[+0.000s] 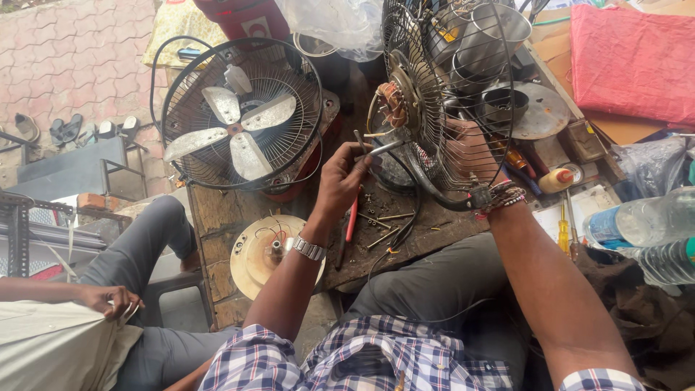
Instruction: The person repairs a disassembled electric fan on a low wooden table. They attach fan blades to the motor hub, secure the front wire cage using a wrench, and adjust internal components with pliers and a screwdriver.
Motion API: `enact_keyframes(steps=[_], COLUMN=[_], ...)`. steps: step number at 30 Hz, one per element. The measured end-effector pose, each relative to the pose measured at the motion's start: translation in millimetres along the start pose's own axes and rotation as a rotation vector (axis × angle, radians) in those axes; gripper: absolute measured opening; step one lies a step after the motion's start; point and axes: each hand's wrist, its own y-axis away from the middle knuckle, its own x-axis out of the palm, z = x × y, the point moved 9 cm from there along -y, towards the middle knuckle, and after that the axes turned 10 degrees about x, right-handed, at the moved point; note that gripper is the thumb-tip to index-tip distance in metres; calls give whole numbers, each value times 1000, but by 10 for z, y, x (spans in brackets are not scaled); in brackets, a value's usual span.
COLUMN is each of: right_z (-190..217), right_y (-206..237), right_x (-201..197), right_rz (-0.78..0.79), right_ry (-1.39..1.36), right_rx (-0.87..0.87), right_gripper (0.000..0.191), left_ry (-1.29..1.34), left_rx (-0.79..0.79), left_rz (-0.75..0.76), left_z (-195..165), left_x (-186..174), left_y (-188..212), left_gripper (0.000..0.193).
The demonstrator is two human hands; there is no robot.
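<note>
Left hand [340, 174]: fingers pinched together on a slim metal tool [376, 150], whose tip points at the copper motor winding [393, 103]. A metal wristwatch [309, 248] sits on this wrist.
Right hand [469, 150]: reaches behind the wire fan guard [449, 94]; fingers curl onto the guard's wires and steady it, seen only through the mesh. Beaded bracelets [504, 195] circle the wrist.
Fan guard position: stands on edge on the wooden workbench [217, 217], roughly upright, the motor winding at its hub facing the left hand.
Winding leads: thin wires hang from the hub toward the bench; where they end cannot be told.
Bench items: loose screws [387, 217] and a red-handled screwdriver [351, 221] lie just below the left hand; a cream round motor cover [257, 253] sits near the bench's front edge.
Second fan [242, 116]: complete, with metal blades in its cage, well to the left.
Right side: two plastic water bottles [644, 221], a red cloth [633, 58].
Other person: a hand [108, 298] rests on a lap, lower left.
</note>
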Motion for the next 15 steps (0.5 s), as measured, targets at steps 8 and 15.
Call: enact_keyframes(steps=[8, 15], right_z=[49, 58], right_y=[35, 3], right_x=[71, 60], right_rz=[5, 29], right_ry=[-97, -59], right_rx=[48, -20], right_gripper=[28, 32], left_ry=[136, -25], left_rx=[-59, 2], left_rz=[-5, 46], left_z=[86, -39], left_x=[1, 37], left_y=[-19, -17], left_gripper=[18, 19])
